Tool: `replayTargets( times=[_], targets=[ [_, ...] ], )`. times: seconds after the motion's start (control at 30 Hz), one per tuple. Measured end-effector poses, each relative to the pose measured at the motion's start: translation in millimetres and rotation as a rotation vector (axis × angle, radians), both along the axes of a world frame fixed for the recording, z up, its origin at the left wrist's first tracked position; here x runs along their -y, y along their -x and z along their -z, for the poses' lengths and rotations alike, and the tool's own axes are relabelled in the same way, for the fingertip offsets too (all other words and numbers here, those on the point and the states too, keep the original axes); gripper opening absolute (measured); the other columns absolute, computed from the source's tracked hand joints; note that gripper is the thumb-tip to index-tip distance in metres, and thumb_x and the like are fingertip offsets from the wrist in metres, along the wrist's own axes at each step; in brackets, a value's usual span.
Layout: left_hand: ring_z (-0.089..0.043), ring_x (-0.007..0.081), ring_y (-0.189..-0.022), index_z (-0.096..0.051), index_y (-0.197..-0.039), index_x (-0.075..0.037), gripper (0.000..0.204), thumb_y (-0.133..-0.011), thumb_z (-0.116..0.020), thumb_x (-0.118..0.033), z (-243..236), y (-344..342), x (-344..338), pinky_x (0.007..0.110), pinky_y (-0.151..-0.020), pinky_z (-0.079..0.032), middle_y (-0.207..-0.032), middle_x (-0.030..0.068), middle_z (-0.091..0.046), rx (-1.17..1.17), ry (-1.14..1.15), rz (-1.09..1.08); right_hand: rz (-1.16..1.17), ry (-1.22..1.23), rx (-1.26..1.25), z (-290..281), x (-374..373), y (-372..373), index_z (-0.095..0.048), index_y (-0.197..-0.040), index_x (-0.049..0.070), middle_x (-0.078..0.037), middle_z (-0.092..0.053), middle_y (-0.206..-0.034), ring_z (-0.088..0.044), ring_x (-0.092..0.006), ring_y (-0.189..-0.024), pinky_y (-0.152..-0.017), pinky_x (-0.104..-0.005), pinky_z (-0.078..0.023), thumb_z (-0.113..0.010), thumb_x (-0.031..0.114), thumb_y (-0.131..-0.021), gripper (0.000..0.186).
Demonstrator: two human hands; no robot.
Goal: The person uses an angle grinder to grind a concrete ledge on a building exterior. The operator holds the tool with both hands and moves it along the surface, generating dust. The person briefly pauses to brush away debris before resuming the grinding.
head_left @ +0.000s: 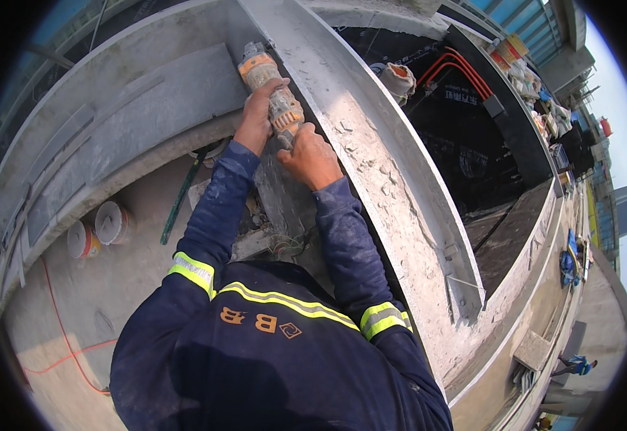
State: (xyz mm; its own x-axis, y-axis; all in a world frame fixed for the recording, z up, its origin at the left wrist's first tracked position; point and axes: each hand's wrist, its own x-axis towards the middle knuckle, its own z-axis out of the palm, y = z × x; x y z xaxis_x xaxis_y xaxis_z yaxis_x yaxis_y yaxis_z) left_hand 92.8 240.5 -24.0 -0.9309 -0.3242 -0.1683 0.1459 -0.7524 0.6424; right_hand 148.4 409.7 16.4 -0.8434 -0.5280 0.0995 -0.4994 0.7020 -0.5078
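A dusty orange-and-grey handheld power tool (282, 108), with the long body of an angle grinder, lies along the inner edge of a pale ledge (371, 154). Its grey head points away from me; I cannot make out a disc. My left hand (257, 118) is closed around the middle of the body. Lower down, my right hand (312, 158) wraps the rear end, its thumb along the near side. Broken chips and dust (381, 169) lie on the ledge to the right of my hands.
Two white buckets (114, 223) stand on the floor at left, near a red cable (62, 323). A dark green bar (182, 197) leans beside my left forearm. Right of the ledge is a black-lined pit (464, 151) with red pipes (464, 68). A person (577, 365) is far off at lower right.
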Motion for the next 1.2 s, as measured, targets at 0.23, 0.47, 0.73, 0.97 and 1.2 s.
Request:
replayTargets(
  times=[0.23,0.47,0.73,0.97,1.2],
  targets=[
    [-0.066,0.0226,-0.06,-0.058,-0.099,-0.002,0.032,-0.078,-0.079,-0.013,2.7,7.8,3.9,0.039,-0.056,-0.06,-0.078,0.0084,-0.062,0.011,-0.014,-0.042,0.011,0.026,0.035,-1.0,7.7,6.2,-0.05,-0.104,-0.011,-0.035,-0.067,-0.095,-0.069,-0.0471,-0.094,-0.084,-0.0509,-0.055,-0.075,0.026,-0.078,0.051],
    [-0.067,0.0283,-0.064,-0.06,-0.099,-0.005,0.026,-0.084,-0.075,-0.02,10.0,19.5,15.6,0.044,-0.059,-0.06,-0.079,0.0135,-0.063,0.023,0.004,-0.028,0.038,-0.005,0.037,-0.9,14.3,10.3,-0.053,-0.106,-0.011,-0.034,-0.068,-0.098,-0.069,-0.0451,-0.097,-0.086,-0.0493,-0.056,-0.074,0.026,-0.077,0.051],
    [-0.067,0.0276,-0.063,-0.06,-0.098,-0.004,0.026,-0.084,-0.075,-0.019,11.2,25.9,22.3,0.044,-0.057,-0.059,-0.077,0.0117,-0.063,0.041,-0.007,-0.025,0.045,0.014,0.04,4.7,20.1,16.2,-0.054,-0.109,-0.011,-0.033,-0.068,-0.102,-0.07,-0.0438,-0.098,-0.087,-0.0485,-0.056,-0.075,0.027,-0.076,0.054],
    [-0.066,0.0236,-0.062,-0.056,-0.102,-0.004,0.037,-0.077,-0.081,-0.015,-0.5,18.7,14.3,0.041,-0.057,-0.059,-0.078,0.0064,-0.061,0.076,0.005,-0.017,0.056,0.016,0.048,9.1,22.4,23.4,-0.055,-0.11,-0.011,-0.033,-0.068,-0.104,-0.069,-0.0436,-0.1,-0.088,-0.048,-0.056,-0.076,0.029,-0.076,0.057],
    [-0.066,0.0237,-0.061,-0.057,-0.101,-0.004,0.033,-0.078,-0.079,-0.015,-0.3,10.6,6.2,0.042,-0.056,-0.059,-0.077,0.0071,-0.061,0.029,0.014,-0.02,0.029,-0.012,0.019,1.4,10.0,10.7,-0.052,-0.108,-0.009,-0.031,-0.069,-0.1,-0.07,-0.0444,-0.096,-0.085,-0.0478,-0.057,-0.077,0.026,-0.076,0.053]
  ],
)
